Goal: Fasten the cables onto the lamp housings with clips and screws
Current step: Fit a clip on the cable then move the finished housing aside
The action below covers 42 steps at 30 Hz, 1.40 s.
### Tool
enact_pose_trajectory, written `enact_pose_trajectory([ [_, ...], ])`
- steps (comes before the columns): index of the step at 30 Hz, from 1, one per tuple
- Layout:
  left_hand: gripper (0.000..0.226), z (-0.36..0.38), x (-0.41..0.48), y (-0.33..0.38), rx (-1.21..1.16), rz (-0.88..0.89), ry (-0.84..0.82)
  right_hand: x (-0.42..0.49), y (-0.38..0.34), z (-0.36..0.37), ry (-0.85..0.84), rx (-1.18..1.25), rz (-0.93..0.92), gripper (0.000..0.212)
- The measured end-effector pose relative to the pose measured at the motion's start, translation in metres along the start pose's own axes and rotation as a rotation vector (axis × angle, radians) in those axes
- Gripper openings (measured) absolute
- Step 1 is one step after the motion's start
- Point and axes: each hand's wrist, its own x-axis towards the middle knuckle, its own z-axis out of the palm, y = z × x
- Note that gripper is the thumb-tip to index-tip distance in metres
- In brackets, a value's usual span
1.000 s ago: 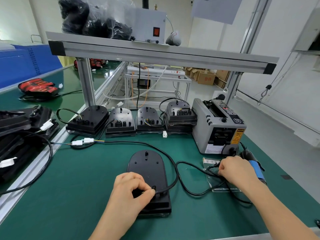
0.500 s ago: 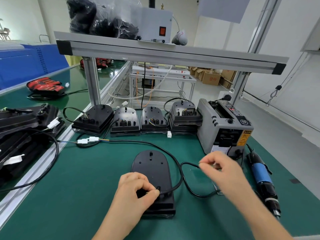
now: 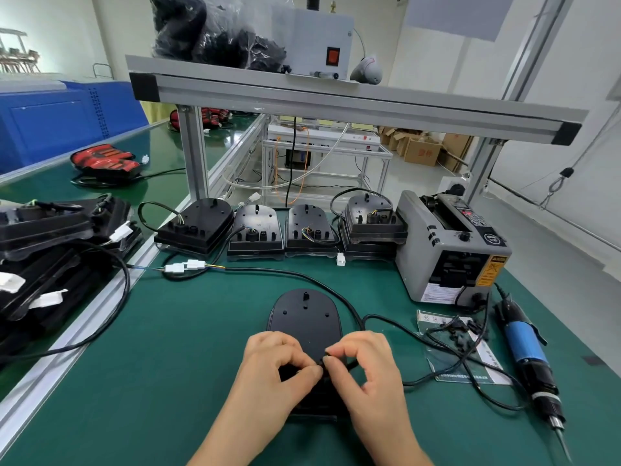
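The green bench (image 3: 174, 364) carried everything, and the lamp housing (image 3: 304, 317) lay flat at its near middle, back upward, under both hands. Off to the right the electric screwdriver (image 3: 527, 351) lay untouched on the mat. The left hand (image 3: 275, 368) curled over the housing's near end, thumb and forefinger pinching the cable (image 3: 386, 322) where it met the shell. The right hand (image 3: 366, 364) pinched a tiny black piece, seemingly a clip (image 3: 325, 358), right against that spot. Seating the clip was the step, I'd judge. Next called for pressing it over the cable, then reaching for the electric screwdriver.
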Motion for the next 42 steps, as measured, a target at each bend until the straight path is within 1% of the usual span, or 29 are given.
enact_pose_trajectory([
  [7, 0.018, -0.001, 0.0, 0.002, -0.028, -0.014, -0.009, -0.003, 0.005, 0.004, 0.054, -0.068, -0.134, 0.005],
  [15, 0.017, -0.001, 0.0, 0.003, -0.047, -0.039, -0.023, -0.002, 0.003, 0.002, 0.071, -0.22, -0.262, 0.01],
  [24, 0.02, -0.001, -0.001, 0.004, -0.037, 0.001, -0.017, 0.001, 0.003, -0.007, -0.01, -0.149, -0.321, 0.012],
  [30, 0.021, -0.001, -0.001, 0.003, -0.028, 0.032, -0.01, -0.002, 0.0, -0.011, -0.089, -0.029, -0.245, 0.009],
  [32, 0.02, 0.0, -0.001, 0.003, -0.032, 0.033, -0.003, -0.001, -0.003, -0.012, -0.13, 0.002, -0.151, 0.009],
  [34, 0.018, 0.0, -0.001, 0.003, -0.039, 0.034, 0.005, 0.002, -0.008, -0.015, -0.186, 0.028, 0.011, 0.002],
  [36, 0.017, 0.001, -0.001, 0.002, -0.036, 0.039, 0.01, 0.007, -0.011, -0.019, -0.29, 0.058, 0.17, 0.01],
  [37, 0.017, 0.001, -0.001, 0.002, -0.03, 0.042, 0.011, 0.011, -0.012, -0.022, -0.348, 0.067, 0.219, 0.013],
  [42, 0.018, 0.003, -0.003, 0.002, 0.001, 0.048, 0.017, 0.03, -0.015, -0.03, -0.531, 0.079, 0.317, 0.022],
])
